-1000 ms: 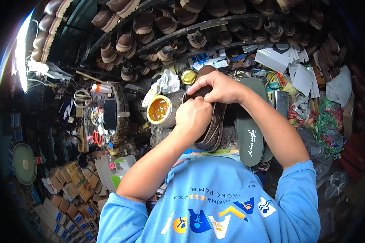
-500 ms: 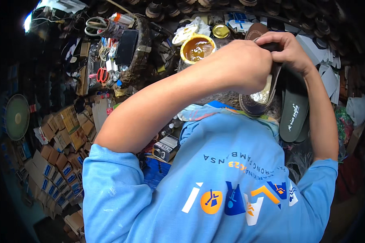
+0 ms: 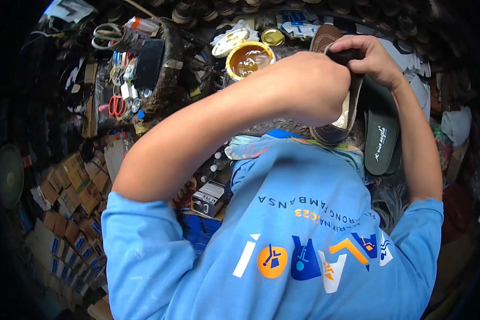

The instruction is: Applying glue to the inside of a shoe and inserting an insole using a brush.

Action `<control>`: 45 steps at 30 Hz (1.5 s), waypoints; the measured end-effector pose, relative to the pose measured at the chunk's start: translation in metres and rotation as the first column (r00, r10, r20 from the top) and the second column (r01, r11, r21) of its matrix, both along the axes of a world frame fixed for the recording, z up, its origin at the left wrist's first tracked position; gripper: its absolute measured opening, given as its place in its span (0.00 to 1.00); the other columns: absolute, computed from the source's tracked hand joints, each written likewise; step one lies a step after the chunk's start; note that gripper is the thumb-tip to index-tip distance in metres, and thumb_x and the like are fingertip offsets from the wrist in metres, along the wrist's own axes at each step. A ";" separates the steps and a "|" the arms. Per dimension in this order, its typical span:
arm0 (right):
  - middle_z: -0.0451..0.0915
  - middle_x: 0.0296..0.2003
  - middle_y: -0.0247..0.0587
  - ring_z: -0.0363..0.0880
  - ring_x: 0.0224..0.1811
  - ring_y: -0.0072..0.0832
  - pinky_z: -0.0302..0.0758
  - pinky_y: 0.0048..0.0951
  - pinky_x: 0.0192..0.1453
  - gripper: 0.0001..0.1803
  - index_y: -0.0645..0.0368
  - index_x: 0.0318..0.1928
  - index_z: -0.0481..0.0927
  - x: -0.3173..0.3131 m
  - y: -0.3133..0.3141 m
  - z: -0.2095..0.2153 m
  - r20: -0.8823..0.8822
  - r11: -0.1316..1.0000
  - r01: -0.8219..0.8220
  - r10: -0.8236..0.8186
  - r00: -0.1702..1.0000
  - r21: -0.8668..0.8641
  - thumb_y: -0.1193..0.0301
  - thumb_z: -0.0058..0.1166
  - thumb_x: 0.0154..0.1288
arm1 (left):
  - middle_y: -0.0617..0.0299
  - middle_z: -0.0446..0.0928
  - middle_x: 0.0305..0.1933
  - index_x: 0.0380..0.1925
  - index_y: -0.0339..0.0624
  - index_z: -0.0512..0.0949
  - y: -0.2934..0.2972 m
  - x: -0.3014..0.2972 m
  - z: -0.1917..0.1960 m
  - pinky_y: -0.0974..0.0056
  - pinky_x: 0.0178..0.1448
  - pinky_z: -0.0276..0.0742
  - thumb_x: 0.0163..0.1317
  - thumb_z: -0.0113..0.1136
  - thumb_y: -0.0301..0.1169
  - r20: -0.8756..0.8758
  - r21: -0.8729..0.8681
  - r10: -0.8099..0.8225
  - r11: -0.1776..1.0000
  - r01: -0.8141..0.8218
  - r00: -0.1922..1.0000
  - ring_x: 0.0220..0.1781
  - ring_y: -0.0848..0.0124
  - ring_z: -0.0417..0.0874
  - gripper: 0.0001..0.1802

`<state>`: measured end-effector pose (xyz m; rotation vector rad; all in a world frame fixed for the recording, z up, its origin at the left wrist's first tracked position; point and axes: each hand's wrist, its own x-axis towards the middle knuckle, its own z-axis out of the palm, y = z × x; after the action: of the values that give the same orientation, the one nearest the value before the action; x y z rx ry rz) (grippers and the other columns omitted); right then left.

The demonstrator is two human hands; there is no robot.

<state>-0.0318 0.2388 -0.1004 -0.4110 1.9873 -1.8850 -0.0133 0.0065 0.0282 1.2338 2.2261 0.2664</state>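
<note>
A brown leather shoe (image 3: 329, 134), with pale stitching and a pale, glossy strip inside, lies at the right of the work surface. My left hand (image 3: 321, 82) is closed over its middle, knuckles up; the fingers and whatever they hold are hidden. At the far side of it, my right hand (image 3: 372, 58) pinches a dark piece of the shoe between thumb and fingers. A dark green insole (image 3: 382, 140) with white lettering lies just right of the shoe. Left of my left hand stands a yellow-rimmed tub (image 3: 229, 66) of amber glue.
An opened lid (image 3: 230, 42) leans by the tub, and a small round tin (image 3: 272, 37) stands behind. To the left are a black phone (image 3: 149, 64), red-handled scissors (image 3: 116, 105) and stacked cardboard boxes (image 3: 69, 200). White papers (image 3: 405, 56) lie at the right.
The whole view has shifted slightly, with the scene sitting a little further left and up. Both hands stay at the shoe in nearly the same pose.
</note>
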 end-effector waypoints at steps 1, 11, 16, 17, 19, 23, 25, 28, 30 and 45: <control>0.86 0.50 0.37 0.83 0.55 0.24 0.75 0.26 0.66 0.30 0.66 0.55 0.85 0.000 0.001 0.000 -0.012 1.000 -0.007 0.007 1.000 0.021 0.83 0.51 0.46 | 0.40 0.83 0.29 0.30 0.33 0.85 0.002 0.002 0.003 0.47 0.49 0.81 0.49 0.55 0.25 0.010 -0.026 0.028 0.999 -0.028 1.000 0.37 0.45 0.87 0.12; 0.87 0.49 0.40 0.82 0.55 0.28 0.73 0.28 0.68 0.29 0.65 0.50 0.88 0.003 -0.004 0.012 -0.170 0.999 -0.010 0.018 0.985 0.047 0.79 0.53 0.41 | 0.39 0.84 0.35 0.42 0.32 0.85 0.004 0.013 0.001 0.46 0.50 0.82 0.56 0.56 0.25 -0.093 0.021 -0.011 1.000 0.013 0.996 0.40 0.43 0.86 0.15; 0.88 0.48 0.41 0.83 0.54 0.27 0.73 0.28 0.68 0.30 0.61 0.52 0.89 0.005 -0.006 0.003 -0.250 0.999 0.004 0.009 0.968 0.051 0.81 0.53 0.43 | 0.46 0.82 0.29 0.42 0.33 0.84 0.004 0.034 0.025 0.51 0.41 0.81 0.55 0.58 0.22 -0.061 0.015 0.018 1.000 -0.018 0.998 0.34 0.49 0.86 0.14; 0.88 0.49 0.41 0.83 0.54 0.28 0.73 0.27 0.67 0.30 0.60 0.52 0.89 0.005 -0.006 0.006 -0.152 0.999 -0.013 0.019 0.988 0.038 0.82 0.54 0.43 | 0.47 0.81 0.29 0.42 0.34 0.84 0.005 0.040 0.024 0.52 0.39 0.81 0.55 0.60 0.21 -0.103 0.028 0.027 0.999 -0.024 0.994 0.32 0.50 0.86 0.14; 0.88 0.49 0.41 0.83 0.53 0.27 0.73 0.27 0.67 0.30 0.59 0.52 0.89 0.004 -0.004 0.005 -0.169 1.000 -0.011 0.015 0.986 0.023 0.82 0.54 0.43 | 0.49 0.82 0.29 0.43 0.35 0.81 0.009 0.044 0.003 0.53 0.36 0.80 0.57 0.64 0.23 -0.250 0.123 0.043 0.992 -0.012 0.967 0.30 0.51 0.85 0.12; 0.87 0.48 0.38 0.82 0.50 0.24 0.75 0.25 0.61 0.29 0.58 0.52 0.89 0.003 -0.007 0.006 -0.176 0.999 -0.036 0.035 0.984 0.000 0.82 0.55 0.44 | 0.50 0.82 0.30 0.42 0.36 0.80 0.014 0.030 -0.024 0.53 0.31 0.80 0.62 0.67 0.24 -0.383 0.189 0.057 0.982 0.017 0.922 0.29 0.51 0.85 0.10; 0.87 0.47 0.38 0.82 0.47 0.23 0.78 0.23 0.55 0.28 0.59 0.52 0.89 0.002 -0.005 0.004 -0.153 0.999 -0.048 0.045 0.987 -0.020 0.82 0.55 0.46 | 0.50 0.82 0.30 0.42 0.36 0.80 0.014 0.031 -0.025 0.53 0.31 0.79 0.62 0.67 0.24 -0.415 0.215 0.059 0.976 0.034 0.908 0.29 0.52 0.85 0.09; 0.87 0.45 0.37 0.81 0.42 0.20 0.78 0.21 0.50 0.28 0.59 0.52 0.89 -0.002 -0.006 -0.005 -0.234 0.998 -0.036 0.022 0.972 -0.055 0.82 0.55 0.47 | 0.51 0.82 0.29 0.42 0.37 0.80 0.012 0.025 -0.034 0.54 0.31 0.79 0.63 0.65 0.23 -0.478 0.232 0.084 0.972 0.033 0.874 0.28 0.54 0.84 0.09; 0.87 0.45 0.37 0.81 0.42 0.20 0.78 0.21 0.49 0.28 0.59 0.52 0.89 -0.004 -0.007 -0.007 -0.243 0.998 -0.042 0.027 0.970 -0.055 0.82 0.56 0.47 | 0.51 0.83 0.30 0.44 0.37 0.80 0.014 0.019 -0.041 0.55 0.31 0.80 0.63 0.65 0.23 -0.547 0.164 0.108 0.986 -0.020 0.830 0.29 0.54 0.85 0.10; 0.87 0.45 0.39 0.83 0.46 0.25 0.77 0.25 0.57 0.29 0.58 0.53 0.89 -0.001 -0.006 0.004 -0.186 0.997 -0.062 0.054 0.981 -0.037 0.82 0.55 0.45 | 0.50 0.81 0.25 0.39 0.38 0.80 0.001 0.050 -0.017 0.53 0.31 0.80 0.64 0.65 0.26 -0.174 0.263 0.242 0.946 -0.192 0.955 0.26 0.52 0.85 0.05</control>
<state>-0.0331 0.2329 -0.0965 -0.6718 2.0291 -1.9169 0.0371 0.0071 0.0115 1.1813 2.5750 0.5353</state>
